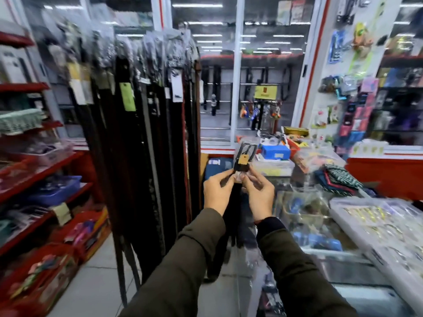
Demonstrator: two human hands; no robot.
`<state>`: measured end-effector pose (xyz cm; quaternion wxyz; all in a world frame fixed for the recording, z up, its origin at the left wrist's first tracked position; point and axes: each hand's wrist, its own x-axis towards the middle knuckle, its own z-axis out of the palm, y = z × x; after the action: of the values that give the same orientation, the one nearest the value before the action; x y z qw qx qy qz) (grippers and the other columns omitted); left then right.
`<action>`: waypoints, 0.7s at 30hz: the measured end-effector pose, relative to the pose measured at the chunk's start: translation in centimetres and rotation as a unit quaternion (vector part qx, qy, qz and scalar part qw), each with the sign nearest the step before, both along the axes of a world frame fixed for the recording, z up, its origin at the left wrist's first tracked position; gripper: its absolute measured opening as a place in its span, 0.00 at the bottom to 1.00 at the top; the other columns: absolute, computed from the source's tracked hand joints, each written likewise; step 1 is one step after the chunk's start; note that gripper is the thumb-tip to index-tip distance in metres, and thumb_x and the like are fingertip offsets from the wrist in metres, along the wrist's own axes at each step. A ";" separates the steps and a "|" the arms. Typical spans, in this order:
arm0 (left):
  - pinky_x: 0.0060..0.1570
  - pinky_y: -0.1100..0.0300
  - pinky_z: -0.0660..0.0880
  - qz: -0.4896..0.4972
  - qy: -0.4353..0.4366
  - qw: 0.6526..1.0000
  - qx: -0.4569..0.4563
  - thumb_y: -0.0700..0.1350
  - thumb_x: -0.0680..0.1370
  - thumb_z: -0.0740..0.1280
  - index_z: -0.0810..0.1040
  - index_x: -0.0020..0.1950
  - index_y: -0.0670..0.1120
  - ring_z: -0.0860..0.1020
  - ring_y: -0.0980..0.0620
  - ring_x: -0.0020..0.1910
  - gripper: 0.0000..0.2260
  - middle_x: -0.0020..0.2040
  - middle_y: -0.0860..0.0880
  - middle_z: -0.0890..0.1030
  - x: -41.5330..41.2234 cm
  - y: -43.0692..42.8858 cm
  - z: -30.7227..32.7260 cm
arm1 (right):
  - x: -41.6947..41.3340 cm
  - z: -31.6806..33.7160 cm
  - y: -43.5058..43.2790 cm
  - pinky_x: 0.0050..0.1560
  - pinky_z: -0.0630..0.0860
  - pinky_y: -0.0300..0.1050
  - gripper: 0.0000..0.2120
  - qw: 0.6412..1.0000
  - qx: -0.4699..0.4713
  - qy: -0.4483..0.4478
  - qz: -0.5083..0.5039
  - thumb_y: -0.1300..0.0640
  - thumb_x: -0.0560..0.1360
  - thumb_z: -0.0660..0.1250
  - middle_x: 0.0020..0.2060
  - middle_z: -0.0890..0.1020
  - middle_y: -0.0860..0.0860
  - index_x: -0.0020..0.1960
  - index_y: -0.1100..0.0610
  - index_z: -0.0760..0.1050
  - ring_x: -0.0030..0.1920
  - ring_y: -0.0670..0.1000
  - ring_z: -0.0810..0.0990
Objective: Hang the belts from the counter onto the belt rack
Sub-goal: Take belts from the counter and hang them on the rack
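Observation:
I hold a black belt (243, 156) upright in front of me, its buckle end in clear plastic with a tan tag. My left hand (217, 191) and my right hand (258, 191) both pinch it just below the buckle. The strap hangs down between my forearms. To the left stands the belt rack (142, 115), crowded with several dark hanging belts and paper tags. The glass counter (343, 255) lies to the right, below my right arm.
Red shelves (41, 170) with baskets and boxed goods line the left side. Clear trays of small items (377, 223), folded cloth (336, 179) and a blue box (274, 152) sit on the counter. A glass partition with hanging goods stands behind. Tiled floor (100, 282) runs between shelves and rack.

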<state>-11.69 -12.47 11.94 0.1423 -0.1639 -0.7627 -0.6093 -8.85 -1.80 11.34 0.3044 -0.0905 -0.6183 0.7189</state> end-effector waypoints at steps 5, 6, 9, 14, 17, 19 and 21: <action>0.52 0.78 0.74 0.043 0.050 0.996 0.053 0.42 0.78 0.71 0.83 0.62 0.41 0.81 0.56 0.55 0.13 0.57 0.45 0.85 -1.8 -3.2 6.3 | -2.7 6.6 -2.4 0.56 0.80 0.47 0.11 0.996 0.007 0.068 0.063 0.62 0.74 0.74 0.47 0.86 0.52 0.55 0.52 0.82 0.45 0.43 0.84; 0.49 0.80 0.73 0.047 0.055 0.995 0.067 0.42 0.78 0.71 0.83 0.62 0.41 0.81 0.57 0.54 0.13 0.57 0.45 0.85 -2.1 -3.8 7.3 | -3.1 7.9 -2.9 0.57 0.80 0.49 0.09 0.994 0.004 0.076 0.075 0.62 0.73 0.75 0.46 0.86 0.53 0.51 0.52 0.83 0.46 0.48 0.85; 0.53 0.72 0.76 0.060 0.067 0.989 0.114 0.43 0.78 0.72 0.83 0.61 0.41 0.81 0.57 0.53 0.13 0.57 0.45 0.86 -2.8 -5.3 10.4 | -4.5 11.2 -4.5 0.57 0.81 0.52 0.07 0.987 -0.020 0.094 0.129 0.64 0.72 0.75 0.47 0.86 0.58 0.48 0.55 0.83 0.52 0.58 0.85; 0.60 0.53 0.81 0.070 0.112 0.974 0.183 0.41 0.77 0.73 0.84 0.59 0.40 0.84 0.51 0.53 0.12 0.54 0.43 0.87 -4.2 -7.3 16.3 | -6.3 17.4 -6.7 0.60 0.81 0.53 0.11 0.976 -0.021 0.144 0.164 0.64 0.74 0.74 0.53 0.85 0.61 0.55 0.59 0.82 0.58 0.59 0.84; 0.59 0.48 0.81 0.083 0.130 0.966 0.208 0.40 0.76 0.74 0.84 0.58 0.38 0.83 0.52 0.49 0.12 0.51 0.43 0.87 -4.8 -8.1 19.3 | -6.8 20.6 -7.9 0.63 0.79 0.59 0.15 0.972 -0.026 0.150 0.180 0.64 0.75 0.72 0.58 0.83 0.65 0.61 0.65 0.80 0.57 0.58 0.83; 0.57 0.46 0.82 0.094 0.136 0.963 0.213 0.40 0.76 0.74 0.84 0.58 0.38 0.82 0.53 0.46 0.12 0.50 0.42 0.87 -5.0 -8.5 20.7 | -7.1 22.2 -8.5 0.62 0.79 0.60 0.15 0.970 -0.024 0.150 0.191 0.63 0.75 0.73 0.58 0.84 0.64 0.61 0.64 0.80 0.54 0.56 0.83; 0.54 0.45 0.83 0.089 0.138 0.961 0.221 0.42 0.76 0.74 0.85 0.57 0.38 0.84 0.50 0.45 0.13 0.50 0.40 0.87 -5.1 -8.8 21.7 | -7.5 23.2 -8.7 0.63 0.78 0.63 0.16 0.970 -0.022 0.151 0.190 0.62 0.74 0.74 0.57 0.84 0.64 0.61 0.65 0.81 0.53 0.57 0.83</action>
<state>-16.78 -21.29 33.66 0.3331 -0.1422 -0.5930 -0.7191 -16.33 -10.46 34.54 0.2495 0.1315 -0.5550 0.7826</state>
